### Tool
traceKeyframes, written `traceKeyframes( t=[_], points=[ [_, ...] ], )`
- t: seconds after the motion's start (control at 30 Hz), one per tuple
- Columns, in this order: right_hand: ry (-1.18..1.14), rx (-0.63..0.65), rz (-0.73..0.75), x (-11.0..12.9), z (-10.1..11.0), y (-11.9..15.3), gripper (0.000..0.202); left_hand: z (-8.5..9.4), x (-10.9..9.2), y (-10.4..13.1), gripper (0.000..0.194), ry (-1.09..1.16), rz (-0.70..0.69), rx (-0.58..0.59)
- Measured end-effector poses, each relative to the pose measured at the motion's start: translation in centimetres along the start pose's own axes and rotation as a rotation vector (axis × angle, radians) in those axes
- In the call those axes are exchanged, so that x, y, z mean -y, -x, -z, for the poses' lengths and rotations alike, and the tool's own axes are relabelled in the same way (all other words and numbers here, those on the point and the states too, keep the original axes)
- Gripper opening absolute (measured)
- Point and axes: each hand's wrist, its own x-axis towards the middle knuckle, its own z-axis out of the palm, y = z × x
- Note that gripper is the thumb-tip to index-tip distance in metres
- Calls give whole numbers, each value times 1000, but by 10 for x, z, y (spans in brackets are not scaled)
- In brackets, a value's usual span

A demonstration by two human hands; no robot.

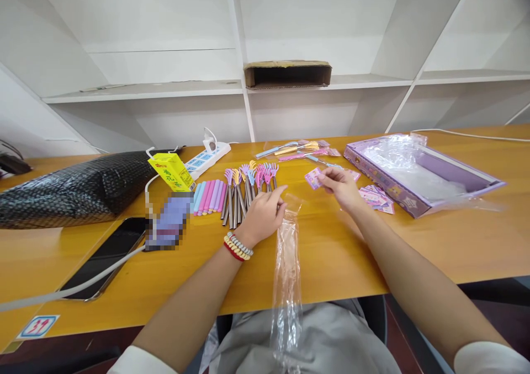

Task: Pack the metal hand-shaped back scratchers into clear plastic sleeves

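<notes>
White shelving (310,26) is seen behind the claw-topped rods (248,191), which are laid on the orange table (331,263). Black-wrapped parcel (91,186) is placed far left of the rods. Open purple box (381,181), clear film inside, is set well to their right. Long clear sleeve (287,252) is draped over the table edge, nearer the wearer than the rods. Phone (103,258) is laid front-left of them, power strip (209,159) behind-left. Left hand (265,214) is held just in front of the rods, fingers curled beside the sleeve's top; whether it is gripped cannot be told. Right hand (339,186) is held right of the rods. Pastel tubes (209,197) are lined up just left of them, yellow carton (171,171) beyond. Loose cards (376,198) are piled to their right. Small card (312,178) is pinched by right thumb and fingers, right of the rods.
</notes>
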Motion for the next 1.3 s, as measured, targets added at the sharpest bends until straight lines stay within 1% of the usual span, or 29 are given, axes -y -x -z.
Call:
traceKeyframes(
  t=[0.07, 0.13, 0.2, 0.3, 0.37, 0.5, 0.57, 0.63, 0.67, 0.7, 0.77, 0.83, 0.9, 0.97, 1.0, 1.07, 1.17, 1.3],
  points=[
    [90, -126, -6, -1, 14, -6, 24, -1, 1, 0, 40, -11, 8, -17],
    [188, -187, -33, 0, 25, -10, 27, -2, 2, 0, 37, -25, 14, -28],
    [359, -194, -69, 1, 33, -11, 26, -3, 2, 0, 33, -39, 18, -34],
    [765, -186, -122, 6, 46, -11, 21, -3, 1, -1, 28, -44, 6, -44],
    [976, -200, -182, 7, 58, -12, 22, -3, 1, -1, 26, -40, -4, -49],
    [1186, -244, -372, 2, 88, -15, 26, -3, 2, -1, 25, -22, -8, -36],
    [1255, -252, -468, -3, 100, -15, 33, -3, 2, -1, 24, -15, -6, -31],
    [1317, -239, -500, -6, 106, -16, 39, -3, 2, -1, 24, -13, -3, -30],
    [1346, -225, -467, -6, 105, -16, 40, -3, 2, -1, 23, -14, -2, -31],
    [1362, -209, -398, -6, 102, -16, 39, -3, 2, -1, 23, -16, -2, -32],
    [1305, -171, -185, -3, 89, -15, 35, -3, 1, -1, 22, -22, -5, -33],
    [1095, -94, 16, 1, 66, -11, 33, -2, 0, -1, 21, -21, -10, -29],
    [838, 52, 113, 4, 39, -4, 32, -2, -1, -1, 20, -8, -22, -30],
    [648, 258, 145, 6, 13, 4, 34, -1, -1, -2, 19, 11, -35, -40],
    [575, 342, 150, 6, 2, 9, 35, -1, -1, -2, 19, 19, -38, -46],
    [453, 465, 132, 6, -14, 16, 36, -1, -1, -2, 18, 33, -39, -55],
    [299, 552, 83, 3, -25, 22, 31, -3, 0, -1, 19, 58, -28, -64],
    [226, 567, 2, 0, -27, 23, 29, -3, -1, 0, 25, 84, -9, -68]
  ],
)
